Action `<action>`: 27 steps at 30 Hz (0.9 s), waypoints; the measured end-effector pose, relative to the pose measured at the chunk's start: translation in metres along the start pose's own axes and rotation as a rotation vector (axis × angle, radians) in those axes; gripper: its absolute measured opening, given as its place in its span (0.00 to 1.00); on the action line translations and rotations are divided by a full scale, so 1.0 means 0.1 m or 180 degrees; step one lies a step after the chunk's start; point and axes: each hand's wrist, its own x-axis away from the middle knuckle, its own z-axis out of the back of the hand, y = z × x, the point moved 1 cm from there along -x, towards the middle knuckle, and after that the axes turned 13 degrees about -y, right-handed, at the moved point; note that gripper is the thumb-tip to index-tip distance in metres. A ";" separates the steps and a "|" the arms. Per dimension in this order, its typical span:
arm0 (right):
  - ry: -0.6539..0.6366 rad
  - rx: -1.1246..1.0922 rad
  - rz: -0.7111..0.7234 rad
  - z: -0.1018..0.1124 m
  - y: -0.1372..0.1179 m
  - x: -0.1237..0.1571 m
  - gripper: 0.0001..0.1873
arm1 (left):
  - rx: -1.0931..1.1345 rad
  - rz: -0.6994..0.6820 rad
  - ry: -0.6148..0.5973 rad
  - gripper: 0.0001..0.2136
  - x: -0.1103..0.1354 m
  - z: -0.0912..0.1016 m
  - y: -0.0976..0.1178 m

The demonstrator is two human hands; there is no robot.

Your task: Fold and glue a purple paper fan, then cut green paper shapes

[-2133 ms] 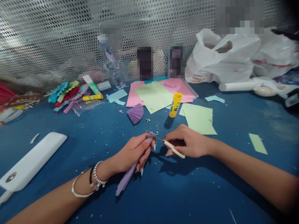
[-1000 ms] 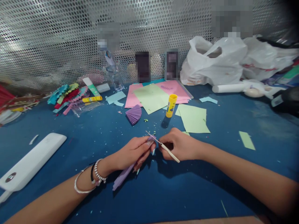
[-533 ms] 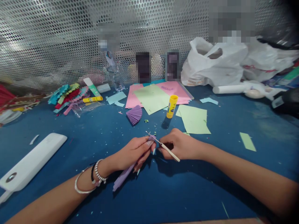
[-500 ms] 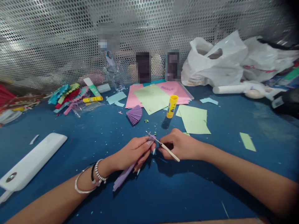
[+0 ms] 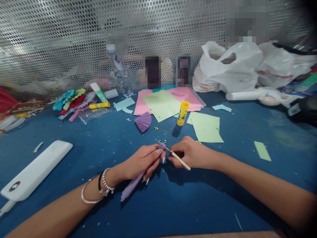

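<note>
My left hand (image 5: 146,160) is closed around a narrow folded strip of purple paper (image 5: 133,187), whose long end sticks out toward me. In my right hand (image 5: 189,152) is a pair of scissors with cream handles (image 5: 182,161). Their thin blades lie across the purple paper's far tip, just past my left fingertips. How far the blades are apart I cannot tell. A pleated purple paper fan (image 5: 143,122) rests on the blue table (image 5: 198,205) beyond my hands. Behind my right hand stands a yellow glue stick (image 5: 183,113).
Green paper sheets (image 5: 206,127) and pink sheets (image 5: 141,103) lie at the middle back. To the left are a white oblong device (image 5: 39,170) and colourful frilled paper pieces (image 5: 74,100). White plastic bags (image 5: 228,67) stand back right, and a water bottle (image 5: 122,79) by the perforated metal screen (image 5: 74,39).
The view has shifted very slightly. Both hands, the purple strip and the scissors keep nearly the same position.
</note>
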 end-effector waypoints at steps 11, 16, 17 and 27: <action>-0.0027 -0.0577 -0.0116 0.05 -0.03 0.00 0.15 | -0.0040 -0.0091 -0.0013 0.13 0.00 -0.01 0.03; -0.0022 -0.1015 -0.0228 0.04 -0.06 0.00 0.12 | 0.0018 -0.0073 -0.0051 0.13 0.00 0.00 0.04; 0.0000 -0.1120 -0.0221 0.03 -0.05 0.00 0.11 | 0.0046 -0.0084 -0.0058 0.13 0.00 0.00 0.04; 0.1141 -0.3044 0.1269 0.28 -0.30 0.06 0.13 | 0.0151 -0.0230 -0.0006 0.14 -0.04 0.04 0.00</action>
